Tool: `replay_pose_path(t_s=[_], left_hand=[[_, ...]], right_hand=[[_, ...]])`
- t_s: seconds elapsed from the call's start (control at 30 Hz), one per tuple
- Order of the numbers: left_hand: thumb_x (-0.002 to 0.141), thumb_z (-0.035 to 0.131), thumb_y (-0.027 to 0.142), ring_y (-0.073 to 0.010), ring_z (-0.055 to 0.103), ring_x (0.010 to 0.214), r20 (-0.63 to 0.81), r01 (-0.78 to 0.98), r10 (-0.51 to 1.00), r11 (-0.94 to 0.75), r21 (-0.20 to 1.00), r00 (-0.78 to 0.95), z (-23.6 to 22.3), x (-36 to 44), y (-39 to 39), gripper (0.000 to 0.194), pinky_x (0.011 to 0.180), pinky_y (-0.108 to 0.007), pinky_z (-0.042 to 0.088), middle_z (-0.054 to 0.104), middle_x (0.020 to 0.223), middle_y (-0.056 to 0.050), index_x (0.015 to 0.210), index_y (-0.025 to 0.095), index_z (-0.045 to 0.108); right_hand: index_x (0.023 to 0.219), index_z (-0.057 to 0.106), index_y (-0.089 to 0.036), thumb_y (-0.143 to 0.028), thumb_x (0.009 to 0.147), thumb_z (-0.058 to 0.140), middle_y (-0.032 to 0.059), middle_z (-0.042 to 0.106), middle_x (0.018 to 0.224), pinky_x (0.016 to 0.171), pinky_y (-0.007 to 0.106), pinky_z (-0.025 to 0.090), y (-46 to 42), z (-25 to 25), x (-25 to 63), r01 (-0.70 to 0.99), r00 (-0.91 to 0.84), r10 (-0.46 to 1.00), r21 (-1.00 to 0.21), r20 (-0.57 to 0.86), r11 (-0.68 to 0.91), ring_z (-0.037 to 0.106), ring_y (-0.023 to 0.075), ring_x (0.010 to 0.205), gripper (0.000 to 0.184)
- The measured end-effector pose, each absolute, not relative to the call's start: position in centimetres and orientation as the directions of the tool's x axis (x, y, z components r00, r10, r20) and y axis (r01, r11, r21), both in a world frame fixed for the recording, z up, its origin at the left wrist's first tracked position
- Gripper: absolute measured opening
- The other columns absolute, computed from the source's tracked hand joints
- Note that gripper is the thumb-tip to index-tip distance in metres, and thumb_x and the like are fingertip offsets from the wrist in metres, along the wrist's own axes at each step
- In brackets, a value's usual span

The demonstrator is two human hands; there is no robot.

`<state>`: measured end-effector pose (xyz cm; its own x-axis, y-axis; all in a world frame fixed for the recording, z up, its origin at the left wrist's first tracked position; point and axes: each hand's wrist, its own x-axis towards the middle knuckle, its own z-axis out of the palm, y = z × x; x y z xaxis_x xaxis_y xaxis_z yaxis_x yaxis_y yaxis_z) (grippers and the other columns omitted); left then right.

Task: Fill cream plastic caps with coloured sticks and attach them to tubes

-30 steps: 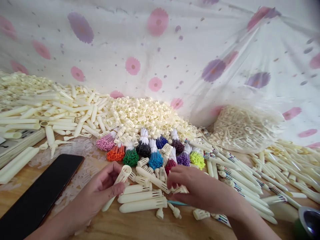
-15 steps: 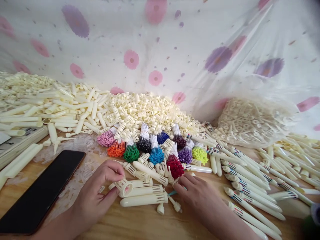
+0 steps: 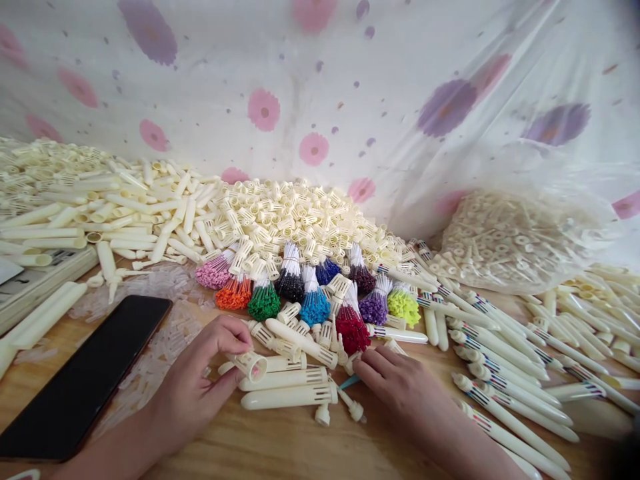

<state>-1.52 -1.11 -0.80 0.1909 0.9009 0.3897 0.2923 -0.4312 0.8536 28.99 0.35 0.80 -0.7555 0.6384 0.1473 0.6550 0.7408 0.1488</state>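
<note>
Between the thumb and fingers of my left hand (image 3: 197, 383) is a slotted cream pen barrel piece (image 3: 253, 367), its round open end turned to the right. My right hand (image 3: 407, 387) rests low over the table with its fingers curled around a thin teal pointed tool (image 3: 349, 382); most of it is hidden under the fingers. Cream pen barrels (image 3: 285, 398) with slotted ends lie between the hands. Small cream plunger-like parts (image 3: 354, 408) sit just left of the right hand. Behind it stands a bundle of red-tipped refills (image 3: 353, 330).
Further refill bundles, such as green (image 3: 264, 301) and purple (image 3: 376, 307), line the heap of slotted pieces (image 3: 300, 217). A black phone (image 3: 90, 373) lies left, beside clear plastic bits (image 3: 155, 360). Multicolour pens (image 3: 515, 407) spread right, below a filled plastic bag (image 3: 520, 240).
The view has shifted slightly. My right hand has moved a little, and the teal tip shows more clearly beside its fingers. My left hand keeps its hold on the slotted piece.
</note>
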Motion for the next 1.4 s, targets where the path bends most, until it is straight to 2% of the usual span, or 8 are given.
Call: replay_pose_path(t_s=[0.3, 0.43, 0.57, 0.67, 0.73, 0.87, 1.13, 1.4], left_hand=[[0.071, 0.065, 0.012, -0.0221, 0.056, 0.084, 0.304, 0.263, 0.944, -0.329, 0.907, 0.131, -0.4, -0.9, -0.8, 0.017, 0.074, -0.032, 0.044, 0.060, 0.086, -0.004, 0.079, 0.024, 0.056], [0.074, 0.062, 0.010, -0.0202, 0.056, 0.081, 0.354, 0.271, 0.922, -0.385, 0.882, 0.157, -0.3, -0.8, -0.9, 0.018, 0.073, -0.030, 0.044, 0.058, 0.085, -0.003, 0.081, 0.025, 0.054], [0.074, 0.060, 0.011, -0.0198, 0.056, 0.081, 0.382, 0.300, 0.920, -0.389, 0.871, 0.083, -0.2, -0.4, -1.1, 0.017, 0.074, -0.030, 0.042, 0.059, 0.086, -0.002, 0.081, 0.025, 0.056], [0.073, 0.061, 0.012, -0.0221, 0.057, 0.083, 0.360, 0.309, 0.930, -0.365, 0.879, 0.072, -0.2, -0.2, -1.1, 0.015, 0.075, -0.031, 0.042, 0.060, 0.087, -0.003, 0.080, 0.025, 0.057], [0.072, 0.062, 0.013, -0.0231, 0.057, 0.085, 0.345, 0.313, 0.933, -0.358, 0.880, 0.098, -0.1, -0.2, -1.0, 0.015, 0.075, -0.032, 0.043, 0.060, 0.087, -0.003, 0.080, 0.025, 0.057], [0.074, 0.060, 0.012, -0.0219, 0.057, 0.085, 0.353, 0.319, 0.934, -0.353, 0.880, 0.058, -0.3, -0.2, -1.0, 0.015, 0.077, -0.032, 0.042, 0.059, 0.086, -0.003, 0.080, 0.025, 0.056], [0.075, 0.057, 0.006, -0.0187, 0.059, 0.083, 0.405, 0.390, 0.899, -0.437, 0.811, 0.166, -1.2, -0.9, -0.7, 0.024, 0.073, -0.028, 0.046, 0.059, 0.088, 0.000, 0.088, 0.026, 0.053], [0.076, 0.049, 0.000, -0.0169, 0.058, 0.085, 0.368, 0.413, 0.903, -0.428, 0.804, 0.220, -1.9, -1.0, -0.1, 0.033, 0.072, -0.027, 0.049, 0.055, 0.092, 0.001, 0.094, 0.028, 0.049]], right_hand=[[0.081, 0.058, -0.019, -0.016, 0.085, 0.051, 0.0067, 0.064, 0.088, 0.066, 0.030, 0.044, 0.6, 1.1, 28.9, 0.644, -0.751, 0.632, 0.000, 0.190, 0.765, 0.056, 0.0195, 0.080, 0.008], [0.077, 0.053, -0.019, -0.010, 0.083, 0.044, 0.0066, 0.063, 0.081, 0.062, 0.027, 0.043, 0.8, 1.1, 29.7, 0.638, -0.672, 0.682, -0.243, 0.288, 0.731, 0.056, 0.0166, 0.072, 0.014], [0.088, 0.046, -0.022, -0.013, 0.084, 0.043, 0.0026, 0.057, 0.078, 0.059, 0.025, 0.043, 0.9, 0.7, 29.7, 0.619, -0.441, 0.850, -0.588, 0.289, 0.521, 0.053, 0.0142, 0.067, 0.010], [0.094, 0.039, -0.024, -0.016, 0.087, 0.035, 0.0006, 0.051, 0.081, 0.056, 0.023, 0.043, 1.0, 1.5, 28.5, 0.472, -0.255, 0.943, -0.824, 0.213, 0.314, 0.050, 0.0130, 0.067, 0.011], [0.098, 0.039, -0.025, -0.019, 0.090, 0.033, 0.0008, 0.051, 0.083, 0.058, 0.023, 0.044, 0.8, 2.7, 27.3, 0.413, -0.296, 0.949, -0.881, 0.112, 0.232, 0.051, 0.0136, 0.072, 0.012], [0.101, 0.042, -0.024, -0.029, 0.092, 0.042, 0.0018, 0.056, 0.082, 0.058, 0.024, 0.044, 0.3, 5.8, 24.7, 0.504, -0.490, 0.866, -0.778, 0.099, 0.374, 0.052, 0.0143, 0.069, 0.011], [0.082, 0.058, -0.018, -0.022, 0.094, 0.043, 0.0031, 0.062, 0.074, 0.055, 0.025, 0.041, 2.0, 7.6, 21.6, 0.515, -0.777, 0.580, -0.282, 0.243, 0.809, 0.056, 0.0144, 0.064, 0.019], [0.073, 0.058, -0.014, -0.013, 0.089, 0.048, 0.0016, 0.056, 0.066, 0.047, 0.027, 0.033, 3.0, 6.0, 21.7, 0.406, -0.813, 0.447, -0.188, 0.374, 0.895, 0.047, 0.0140, 0.059, 0.019]])
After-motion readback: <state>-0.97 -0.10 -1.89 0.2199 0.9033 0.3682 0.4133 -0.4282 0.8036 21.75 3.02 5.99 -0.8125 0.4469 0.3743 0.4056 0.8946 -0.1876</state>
